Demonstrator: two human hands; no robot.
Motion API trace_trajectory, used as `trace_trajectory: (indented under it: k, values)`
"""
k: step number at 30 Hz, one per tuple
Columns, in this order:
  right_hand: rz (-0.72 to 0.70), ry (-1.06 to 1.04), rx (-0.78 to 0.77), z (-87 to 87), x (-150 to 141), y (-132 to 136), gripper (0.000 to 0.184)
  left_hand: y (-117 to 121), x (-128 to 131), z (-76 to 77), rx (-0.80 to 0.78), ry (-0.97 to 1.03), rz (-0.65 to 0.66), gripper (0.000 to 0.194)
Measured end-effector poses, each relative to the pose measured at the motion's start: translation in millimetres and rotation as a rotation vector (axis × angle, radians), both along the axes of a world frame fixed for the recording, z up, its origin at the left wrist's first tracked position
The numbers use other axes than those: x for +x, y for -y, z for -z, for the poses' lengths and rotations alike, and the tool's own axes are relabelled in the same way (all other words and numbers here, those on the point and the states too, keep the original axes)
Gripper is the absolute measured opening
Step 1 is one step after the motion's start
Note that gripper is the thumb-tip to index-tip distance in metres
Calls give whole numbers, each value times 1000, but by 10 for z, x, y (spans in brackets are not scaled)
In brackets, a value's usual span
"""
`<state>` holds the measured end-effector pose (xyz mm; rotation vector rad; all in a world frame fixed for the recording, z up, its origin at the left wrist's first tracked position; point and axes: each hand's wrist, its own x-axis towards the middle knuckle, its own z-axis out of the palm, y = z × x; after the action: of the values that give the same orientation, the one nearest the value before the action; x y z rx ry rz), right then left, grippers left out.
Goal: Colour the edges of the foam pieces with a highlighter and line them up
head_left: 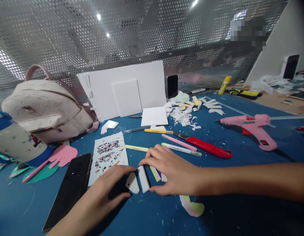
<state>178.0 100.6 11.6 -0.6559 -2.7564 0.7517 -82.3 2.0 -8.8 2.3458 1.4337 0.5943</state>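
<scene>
My left hand [106, 190] curls around a small white foam piece [133, 183] with a dark dot and a rounded end. Its index finger reaches the top of the piece and its thumb lies by the lower end. Just to the right, a white foam strip [143, 179] is pinched lengthwise between the index finger and thumb of my right hand [170, 170]. A narrow gap separates the two pieces on the blue table [152, 218]. Partly under my right hand lies a pale yellow-green strip [155, 173].
Pens [180, 142], a red utility knife [208, 147] and a pink glue gun [252, 127] lie beyond my right hand. Left are a phone [69, 190], a sheet with beads [96, 173] and a backpack [48, 108]. Foam scraps [183, 114] and white boards [102, 91] are behind.
</scene>
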Motion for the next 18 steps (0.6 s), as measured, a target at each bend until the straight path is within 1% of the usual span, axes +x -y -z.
trace_trajectory:
  k: [3, 6, 9, 14, 18]
  values:
    - [2, 1, 12, 16, 2, -1, 59, 42, 48, 40, -18, 15, -87, 67]
    - [6, 1, 13, 33, 6, -12, 58, 81, 104, 100, -40, 35, -158, 62]
    - [10, -1, 8, 53, 22, -14, 58, 98, 136, 125, -53, 49, -157, 58]
    - [18, 0, 3, 60, 97, 30, 60, 118, 145, 119, -89, 81, -146, 65]
    - [-14, 46, 23, -1, 144, -15, 70, 131, 154, 104, -75, 76, -124, 65]
